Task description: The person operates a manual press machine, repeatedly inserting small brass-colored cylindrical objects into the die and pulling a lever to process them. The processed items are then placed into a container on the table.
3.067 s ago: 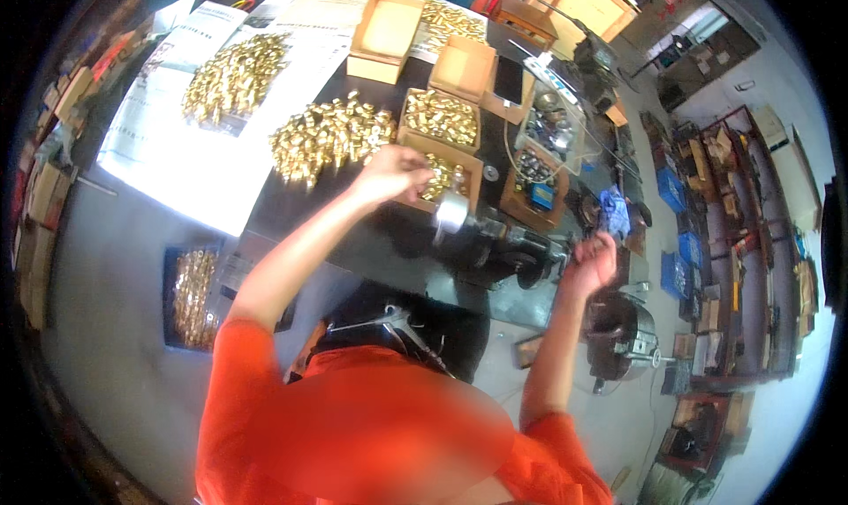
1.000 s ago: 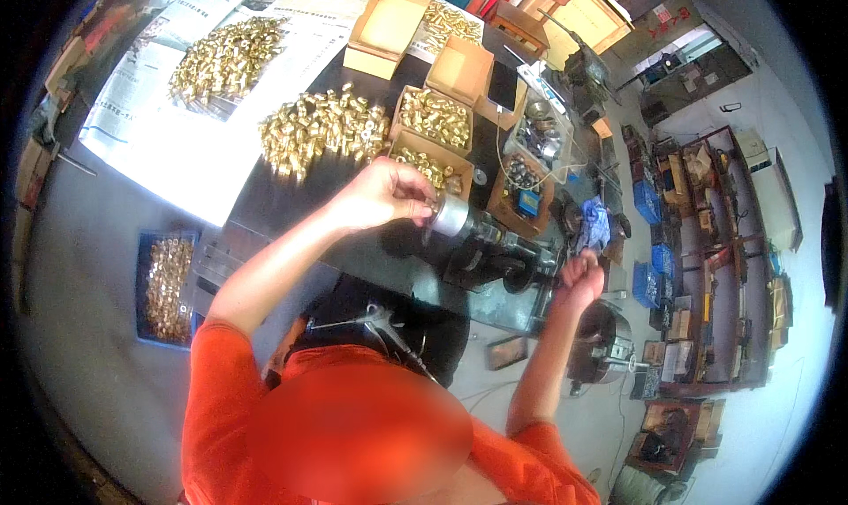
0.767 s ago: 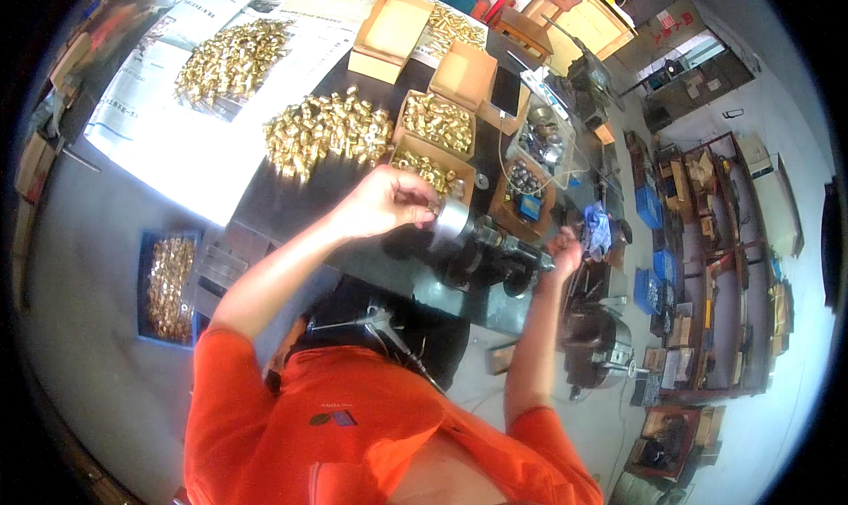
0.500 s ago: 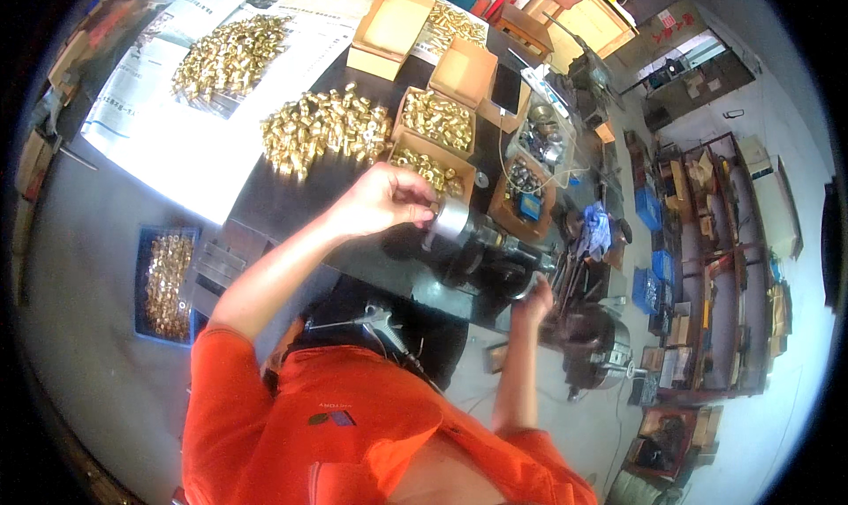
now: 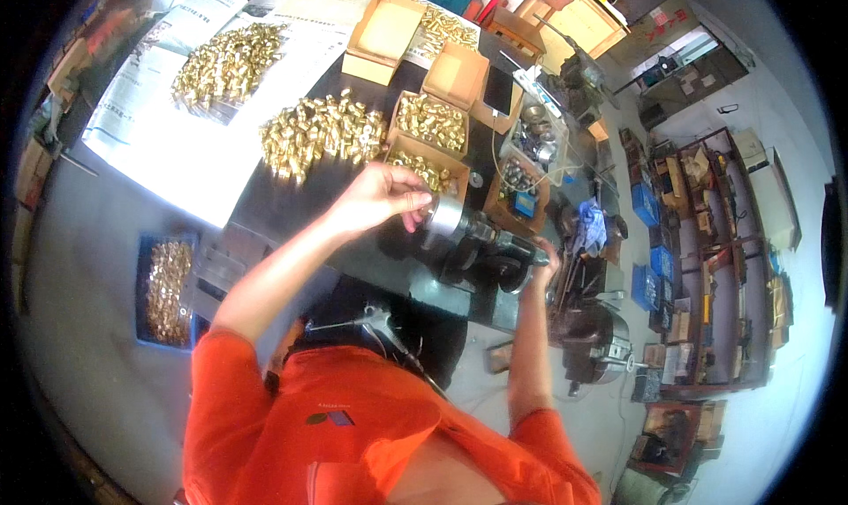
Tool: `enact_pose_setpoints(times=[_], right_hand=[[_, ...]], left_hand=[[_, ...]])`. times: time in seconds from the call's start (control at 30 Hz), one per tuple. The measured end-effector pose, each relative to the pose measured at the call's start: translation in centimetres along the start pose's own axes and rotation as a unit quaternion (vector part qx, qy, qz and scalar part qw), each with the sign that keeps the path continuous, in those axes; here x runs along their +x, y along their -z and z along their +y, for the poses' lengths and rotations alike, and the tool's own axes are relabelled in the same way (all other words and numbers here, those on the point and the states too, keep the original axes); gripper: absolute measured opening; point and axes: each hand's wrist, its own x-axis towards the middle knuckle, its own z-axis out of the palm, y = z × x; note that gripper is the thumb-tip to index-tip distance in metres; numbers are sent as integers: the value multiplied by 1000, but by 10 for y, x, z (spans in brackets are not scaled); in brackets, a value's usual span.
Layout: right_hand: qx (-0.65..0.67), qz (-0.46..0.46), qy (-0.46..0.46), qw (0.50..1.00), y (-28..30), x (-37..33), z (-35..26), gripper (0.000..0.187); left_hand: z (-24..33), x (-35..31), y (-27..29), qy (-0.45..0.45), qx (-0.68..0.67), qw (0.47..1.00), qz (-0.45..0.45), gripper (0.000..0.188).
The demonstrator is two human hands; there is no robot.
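Observation:
A small dark bench machine with a spindle (image 5: 481, 232) lies across the table's front edge, a bright metal chuck (image 5: 444, 214) at its left end. My left hand (image 5: 389, 198) is closed in a pinch against the chuck's face; whatever sits between the fingertips is hidden. At the machine's other end, my right hand (image 5: 541, 271) curls round the tip of the shaft, just right of a round handwheel (image 5: 513, 275). Behind my left hand stands a cardboard box (image 5: 459, 165) of brass fittings, and a loose pile of brass fittings (image 5: 322, 134) lies to its left.
Another box of brass parts (image 5: 431, 122) and empty cartons (image 5: 384, 33) stand farther back. A phone (image 5: 498, 90) lies near bins of metal parts (image 5: 535, 139). A blue crate (image 5: 168, 289) of parts is low on the left. An air gun (image 5: 378, 324) is by my lap; shelving (image 5: 711, 267) stands right.
My right hand has moved up and slightly right, from the handwheel's rim to the shaft's end. My left hand stays at the chuck, shifted slightly left.

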Motion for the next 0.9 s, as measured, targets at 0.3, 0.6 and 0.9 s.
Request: enact_pose_setpoints(times=[0.3,0.6,0.9], right_hand=[[228,-33,103,968,-11,-58,-114,17],[184,19,-98,978,22,-91,-29,17],[86,-30,111,990,-32,-17,-77,17]], left_hand=[[-8,-1,7,-3,-24,1000,20,25],[-15,-3,6,5,-49,999,15,24],[-35,21,38,27,112,984,139,18]])
